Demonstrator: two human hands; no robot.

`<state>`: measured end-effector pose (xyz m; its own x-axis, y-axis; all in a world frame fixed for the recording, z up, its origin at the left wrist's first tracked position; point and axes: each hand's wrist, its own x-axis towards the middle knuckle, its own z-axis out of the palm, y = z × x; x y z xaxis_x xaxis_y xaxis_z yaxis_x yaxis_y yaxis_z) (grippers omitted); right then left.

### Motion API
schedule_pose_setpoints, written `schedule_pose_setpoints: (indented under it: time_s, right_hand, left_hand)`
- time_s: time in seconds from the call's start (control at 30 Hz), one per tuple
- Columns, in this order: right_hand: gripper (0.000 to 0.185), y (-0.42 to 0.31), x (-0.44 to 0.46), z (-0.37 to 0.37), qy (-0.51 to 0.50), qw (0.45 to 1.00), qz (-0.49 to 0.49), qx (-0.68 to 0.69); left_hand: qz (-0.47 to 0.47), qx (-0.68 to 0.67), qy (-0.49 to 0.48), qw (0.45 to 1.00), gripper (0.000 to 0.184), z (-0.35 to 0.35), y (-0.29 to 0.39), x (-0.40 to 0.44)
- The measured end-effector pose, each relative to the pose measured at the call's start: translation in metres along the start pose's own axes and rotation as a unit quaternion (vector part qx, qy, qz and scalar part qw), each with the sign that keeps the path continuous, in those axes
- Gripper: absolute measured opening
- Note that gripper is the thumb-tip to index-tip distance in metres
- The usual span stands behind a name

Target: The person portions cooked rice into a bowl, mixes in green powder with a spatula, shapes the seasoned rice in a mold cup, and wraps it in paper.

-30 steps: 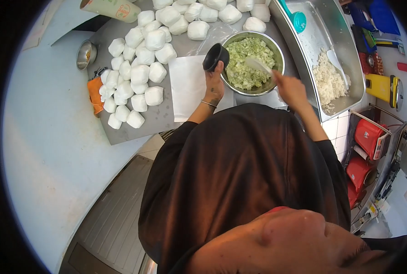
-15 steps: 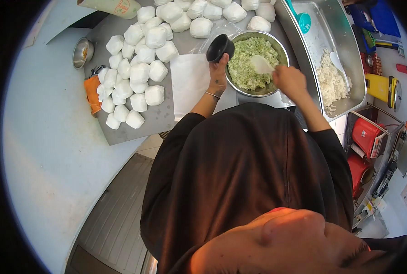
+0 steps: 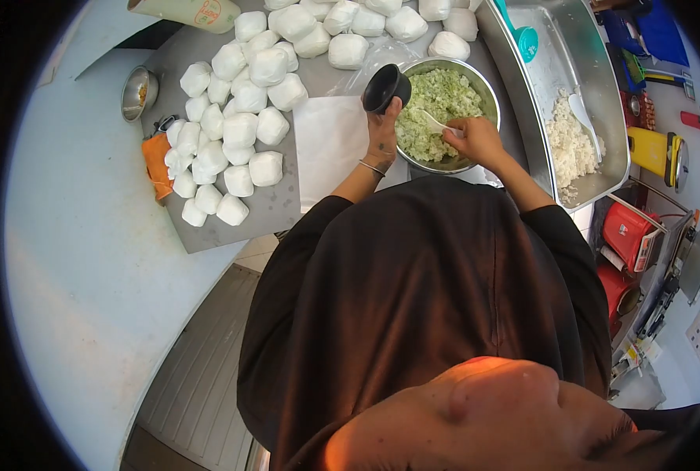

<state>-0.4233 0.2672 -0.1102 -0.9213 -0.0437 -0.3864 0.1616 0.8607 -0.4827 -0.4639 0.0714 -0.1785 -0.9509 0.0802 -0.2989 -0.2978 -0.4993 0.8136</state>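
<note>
My left hand point(image 3: 382, 135) is closed around a small black bowl point(image 3: 381, 90), tilted beside the rim of a metal mixing bowl. That mixing bowl point(image 3: 494, 104) holds green-tinted rice point(image 3: 444, 93). In my right hand point(image 3: 475, 140) is the handle of a white rice paddle point(image 3: 435, 121), its blade partly sunk in the green rice. White paper sheets point(image 3: 319, 149) lie on the grey work surface under and beside my left wrist. Many white wrapped parcels point(image 3: 240, 129) are heaped to the left and along the back.
A deep steel pan point(image 3: 558, 188) on the right contains white rice point(image 3: 570, 141), a white paddle point(image 3: 585, 122) and a teal scoop point(image 3: 526, 43). At left are a small metal bowl point(image 3: 140, 93) and an orange cloth point(image 3: 158, 166). Red containers point(image 3: 625, 228) stand lower right.
My right hand has moved slightly left and down, and the paddle's blade has gone from showing flat above the rice to dipping into it. The black bowl has shifted slightly right.
</note>
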Motion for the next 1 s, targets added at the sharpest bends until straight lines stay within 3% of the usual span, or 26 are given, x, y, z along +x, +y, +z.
schedule_pose_setpoints:
  time_s: [0.07, 0.2, 0.27, 0.3, 0.4, 0.43, 0.53, 0.57, 0.67, 0.7, 0.8, 0.9, 1.0]
  right_hand:
    - [0.031, 0.011, 0.004, 0.001, -0.004, 0.999, 0.001, 0.042]
    - [0.031, 0.043, 0.009, 0.025, 0.001, 0.987, -0.016, 0.162]
    - [0.031, 0.049, 0.007, 0.025, -0.009, 0.978, -0.013, 0.207]
    - [0.031, 0.049, 0.006, 0.023, -0.018, 0.975, -0.009, 0.223]
    - [0.031, 0.052, -0.004, 0.013, -0.003, 0.967, -0.022, 0.255]
    - [0.031, 0.055, -0.008, 0.009, 0.009, 0.965, -0.031, 0.262]
    - [0.031, 0.068, -0.020, -0.004, 0.051, 0.960, -0.037, 0.272]
    - [0.030, 0.058, -0.029, -0.014, 0.070, 0.960, -0.020, 0.270]
    - [0.027, 0.022, -0.054, -0.035, 0.135, 0.981, 0.031, 0.135]
    - [0.029, 0.017, -0.061, -0.029, 0.176, 0.983, -0.018, 0.037]
    - [0.035, -0.021, -0.085, -0.003, 0.165, 0.981, -0.004, -0.100]
    - [0.035, -0.024, -0.091, 0.030, 0.195, 0.972, -0.025, -0.126]
    - [0.032, -0.012, -0.097, 0.010, 0.217, 0.968, -0.043, -0.119]
  left_hand:
    - [-0.032, -0.043, 0.013, 0.999, 0.051, -0.007, -0.007, 0.004]
    - [0.035, -0.029, -0.040, 0.998, 0.054, -0.013, -0.003, 0.007]
    - [0.076, 0.014, -0.062, 0.995, 0.056, -0.003, 0.040, -0.001]
    - [0.050, 0.103, -0.086, 0.990, 0.056, -0.019, 0.050, 0.002]
    - [0.091, 0.137, -0.125, 0.978, 0.063, -0.025, 0.089, -0.004]
    - [0.090, 0.178, -0.120, 0.973, 0.075, -0.017, 0.107, -0.010]
    - [0.089, 0.428, -0.173, 0.883, 0.082, -0.036, 0.104, -0.011]
    - [0.003, 0.456, -0.209, 0.865, 0.086, -0.016, 0.115, -0.018]
    - [-0.077, 0.378, -0.255, 0.887, 0.100, 0.011, 0.085, -0.013]
    - [-0.135, 0.289, -0.243, 0.916, 0.087, 0.025, 0.081, -0.018]
    - [-0.201, 0.147, -0.175, 0.953, 0.069, 0.052, 0.062, -0.022]
    - [-0.233, 0.154, -0.154, 0.948, 0.064, 0.057, 0.050, -0.016]
    - [-0.247, 0.134, -0.154, 0.947, 0.059, 0.052, 0.047, -0.009]
